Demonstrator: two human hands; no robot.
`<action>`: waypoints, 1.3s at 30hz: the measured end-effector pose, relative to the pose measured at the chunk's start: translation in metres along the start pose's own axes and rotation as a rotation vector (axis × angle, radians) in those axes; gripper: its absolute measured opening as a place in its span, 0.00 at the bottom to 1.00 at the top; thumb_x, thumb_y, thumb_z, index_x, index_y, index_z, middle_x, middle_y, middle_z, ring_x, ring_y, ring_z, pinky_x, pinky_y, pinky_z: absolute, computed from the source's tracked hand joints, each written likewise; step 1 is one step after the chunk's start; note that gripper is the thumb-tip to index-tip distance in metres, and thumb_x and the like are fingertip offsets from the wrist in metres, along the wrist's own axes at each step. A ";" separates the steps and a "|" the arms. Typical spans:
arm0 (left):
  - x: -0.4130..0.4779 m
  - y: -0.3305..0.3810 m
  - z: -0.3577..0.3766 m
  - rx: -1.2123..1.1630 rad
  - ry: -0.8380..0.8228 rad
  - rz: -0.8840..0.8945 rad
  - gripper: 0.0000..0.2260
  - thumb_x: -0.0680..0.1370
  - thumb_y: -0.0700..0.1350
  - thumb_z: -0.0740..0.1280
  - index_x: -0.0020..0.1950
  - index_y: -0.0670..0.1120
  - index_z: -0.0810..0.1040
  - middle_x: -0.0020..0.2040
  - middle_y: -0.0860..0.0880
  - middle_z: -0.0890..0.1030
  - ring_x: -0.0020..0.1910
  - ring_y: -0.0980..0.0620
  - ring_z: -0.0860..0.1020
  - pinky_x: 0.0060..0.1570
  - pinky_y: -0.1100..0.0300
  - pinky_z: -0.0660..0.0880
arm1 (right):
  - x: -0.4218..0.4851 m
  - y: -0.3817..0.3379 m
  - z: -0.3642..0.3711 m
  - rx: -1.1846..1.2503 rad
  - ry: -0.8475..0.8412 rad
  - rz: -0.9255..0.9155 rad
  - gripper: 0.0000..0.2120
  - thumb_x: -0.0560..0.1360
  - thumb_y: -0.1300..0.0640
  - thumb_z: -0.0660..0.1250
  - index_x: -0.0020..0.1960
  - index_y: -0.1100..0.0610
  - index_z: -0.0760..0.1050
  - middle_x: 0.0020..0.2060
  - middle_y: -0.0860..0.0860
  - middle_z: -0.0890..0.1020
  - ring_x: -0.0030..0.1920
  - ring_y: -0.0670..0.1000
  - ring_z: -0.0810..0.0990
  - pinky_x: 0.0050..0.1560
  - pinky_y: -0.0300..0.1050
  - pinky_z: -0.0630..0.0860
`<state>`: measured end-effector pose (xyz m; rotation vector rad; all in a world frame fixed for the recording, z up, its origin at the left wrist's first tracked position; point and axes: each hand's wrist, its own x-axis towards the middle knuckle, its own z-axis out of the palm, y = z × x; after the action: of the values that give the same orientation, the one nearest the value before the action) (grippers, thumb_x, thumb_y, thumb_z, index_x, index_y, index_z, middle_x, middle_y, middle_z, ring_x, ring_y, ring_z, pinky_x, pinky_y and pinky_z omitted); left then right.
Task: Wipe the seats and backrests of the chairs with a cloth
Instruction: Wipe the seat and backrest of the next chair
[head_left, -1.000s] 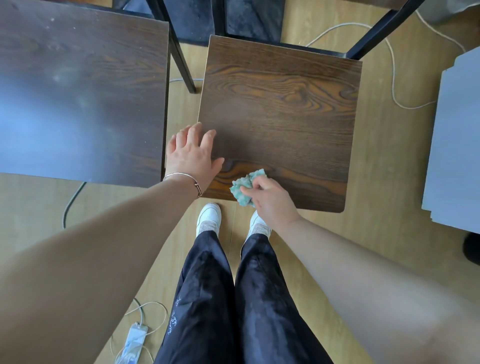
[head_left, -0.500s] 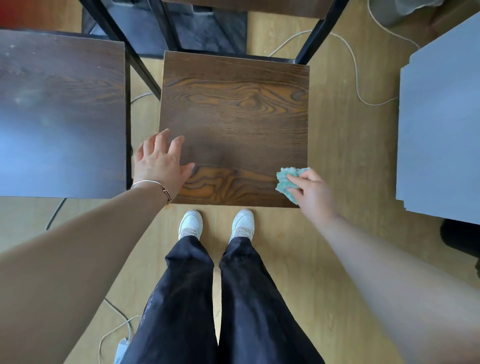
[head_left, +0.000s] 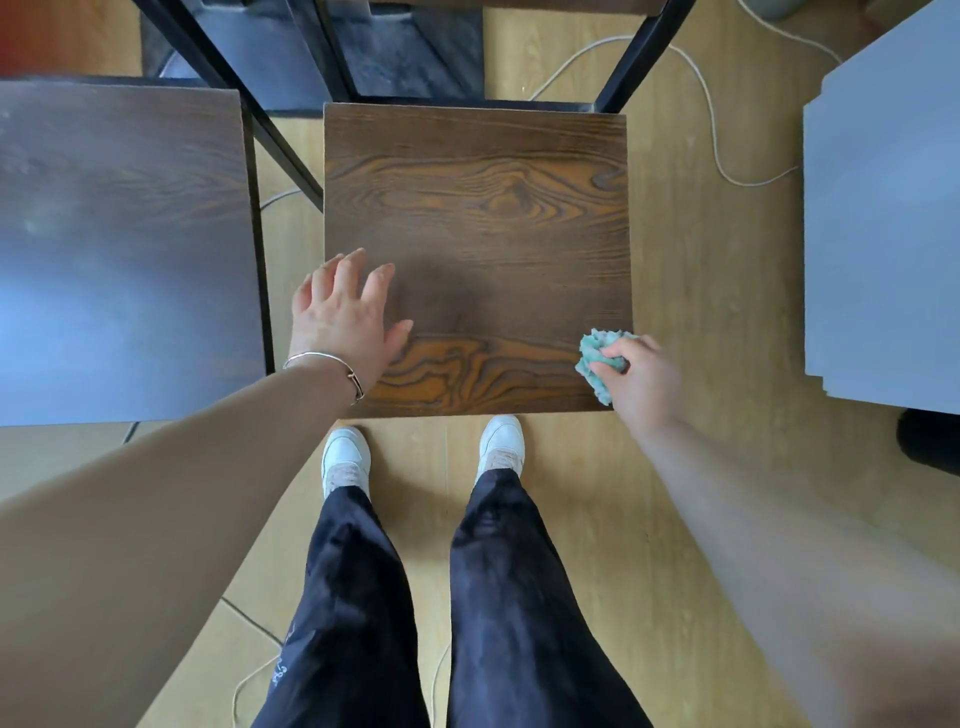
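A square dark wood-grain chair seat (head_left: 478, 218) lies directly below me, on a black metal frame (head_left: 631, 67). My left hand (head_left: 345, 317) rests flat on the seat's near left edge, fingers spread, a thin bracelet on the wrist. My right hand (head_left: 641, 376) grips a crumpled teal cloth (head_left: 597, 358) at the seat's near right corner. A second dark seat (head_left: 119, 249) stands to the left. The backrests are out of view.
A grey flat surface (head_left: 883, 228) fills the right side. A white cable (head_left: 711, 130) loops over the wooden floor beyond the seat. My white shoes (head_left: 345, 460) stand just short of the seat's front edge. Another thin cable lies on the floor near my left leg.
My right hand has swept the cloth from the seat's near middle rightwards to its near right corner. My left hand stays on the left edge. The view has shifted.
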<state>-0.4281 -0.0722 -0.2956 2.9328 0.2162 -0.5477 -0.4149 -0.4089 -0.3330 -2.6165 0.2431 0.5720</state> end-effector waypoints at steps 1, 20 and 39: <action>0.000 -0.005 -0.002 0.008 0.002 0.006 0.28 0.77 0.60 0.62 0.74 0.52 0.61 0.75 0.45 0.60 0.73 0.41 0.58 0.70 0.43 0.59 | -0.004 -0.005 0.004 0.013 0.003 0.007 0.05 0.74 0.59 0.73 0.49 0.58 0.81 0.54 0.52 0.78 0.47 0.52 0.78 0.35 0.24 0.64; -0.035 -0.123 -0.015 0.019 0.007 0.004 0.28 0.78 0.60 0.62 0.75 0.52 0.61 0.75 0.46 0.60 0.74 0.42 0.56 0.72 0.45 0.56 | -0.089 -0.184 0.143 0.066 -0.152 -0.225 0.08 0.74 0.61 0.72 0.53 0.60 0.80 0.55 0.54 0.78 0.55 0.52 0.78 0.54 0.39 0.71; -0.014 0.019 -0.007 0.093 -0.028 0.138 0.27 0.79 0.61 0.59 0.75 0.53 0.59 0.76 0.46 0.58 0.74 0.42 0.56 0.72 0.45 0.57 | -0.025 -0.040 -0.002 0.103 0.061 -0.020 0.11 0.74 0.61 0.73 0.56 0.58 0.82 0.58 0.52 0.78 0.46 0.49 0.78 0.39 0.21 0.65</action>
<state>-0.4351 -0.0909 -0.2817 2.9978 -0.0158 -0.5919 -0.4263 -0.3731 -0.3049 -2.5362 0.2583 0.4605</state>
